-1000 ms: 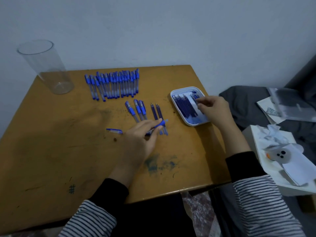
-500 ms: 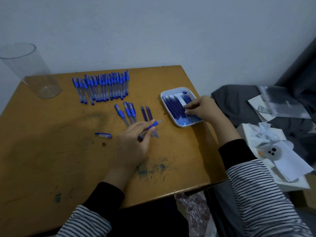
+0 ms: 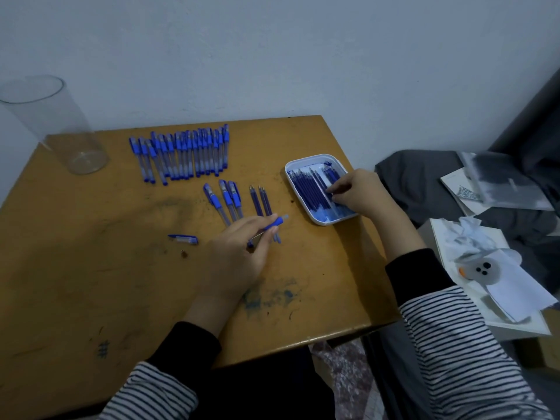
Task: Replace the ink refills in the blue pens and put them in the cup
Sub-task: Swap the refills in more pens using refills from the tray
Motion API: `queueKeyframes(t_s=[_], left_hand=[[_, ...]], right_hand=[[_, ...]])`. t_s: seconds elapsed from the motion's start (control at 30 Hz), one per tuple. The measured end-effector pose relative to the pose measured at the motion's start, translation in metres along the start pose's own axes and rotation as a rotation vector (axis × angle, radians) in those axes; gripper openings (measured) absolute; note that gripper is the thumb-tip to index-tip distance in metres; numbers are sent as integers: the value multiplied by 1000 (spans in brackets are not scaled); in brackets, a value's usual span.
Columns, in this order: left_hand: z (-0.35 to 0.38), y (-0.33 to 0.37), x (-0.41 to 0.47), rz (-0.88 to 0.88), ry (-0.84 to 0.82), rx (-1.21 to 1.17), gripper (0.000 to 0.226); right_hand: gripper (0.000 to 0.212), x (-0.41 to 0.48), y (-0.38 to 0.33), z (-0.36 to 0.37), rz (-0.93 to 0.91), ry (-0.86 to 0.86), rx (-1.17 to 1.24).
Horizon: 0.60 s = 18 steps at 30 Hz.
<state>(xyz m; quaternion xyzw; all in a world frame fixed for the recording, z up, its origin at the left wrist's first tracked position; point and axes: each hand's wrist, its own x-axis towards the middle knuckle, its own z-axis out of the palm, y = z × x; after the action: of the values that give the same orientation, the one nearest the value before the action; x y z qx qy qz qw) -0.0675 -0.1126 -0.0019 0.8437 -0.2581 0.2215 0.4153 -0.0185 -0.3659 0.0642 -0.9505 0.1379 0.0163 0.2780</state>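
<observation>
Pen gripped by left hand; right hand pinches refill in tray; we see cap further left.

A clear cup stood upright at the far left corner of the table. A row of capped blue pens lay side by side to its right, with three more capped pens nearer and loose refills just beside those. The left hand gripped an uncapped pen barrel, tilted; a loose cap lay apart to the left. A white tray held dark blue refills, the right hand pinching one
</observation>
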Motion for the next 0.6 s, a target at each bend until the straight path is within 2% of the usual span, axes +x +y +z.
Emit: queueKeyframes(t_s=[0.4, 0.6], left_hand=[[0, -1, -1, 23, 0, 8, 28], [-1, 4, 0, 12, 43, 15, 27]], right_hand=[[23, 3, -4, 4, 2, -3, -74], [25, -1, -2, -1, 34, 19, 75]])
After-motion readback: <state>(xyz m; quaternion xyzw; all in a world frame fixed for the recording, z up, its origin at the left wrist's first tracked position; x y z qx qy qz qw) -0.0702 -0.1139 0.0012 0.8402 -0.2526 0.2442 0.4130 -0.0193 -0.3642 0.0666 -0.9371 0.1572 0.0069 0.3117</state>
